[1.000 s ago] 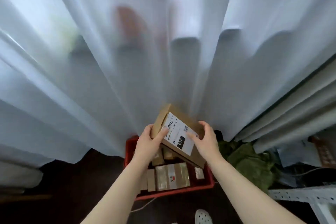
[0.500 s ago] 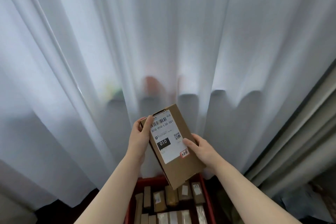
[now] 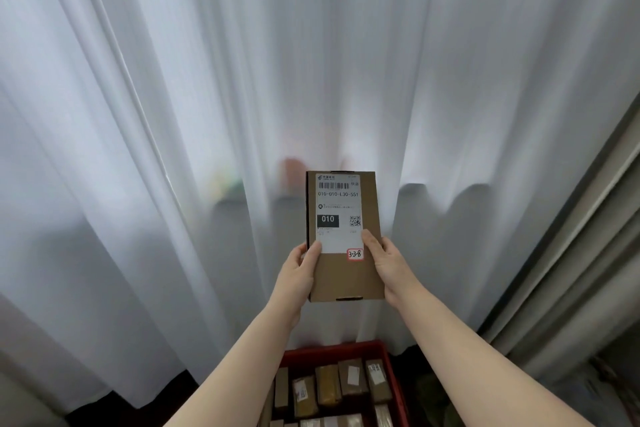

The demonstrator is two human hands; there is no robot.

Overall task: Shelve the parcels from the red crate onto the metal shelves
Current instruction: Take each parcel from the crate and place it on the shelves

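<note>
Above the red crate [image 3: 333, 349], the left hand [image 3: 297, 276] grips the lower left edge of a flat cardboard parcel [image 3: 346, 276], thumb on its front. It stands upright, long axis vertical, label [image 3: 338, 208] facing the camera, barcode end up. The right hand [image 3: 388, 263] clasps the lower right edge, thumb on the label.

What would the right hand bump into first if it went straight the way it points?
Probably the white sheer curtain, since the right hand, gripping the cardboard parcel, points up and forward at it; how far off it hangs is unclear.
</note>
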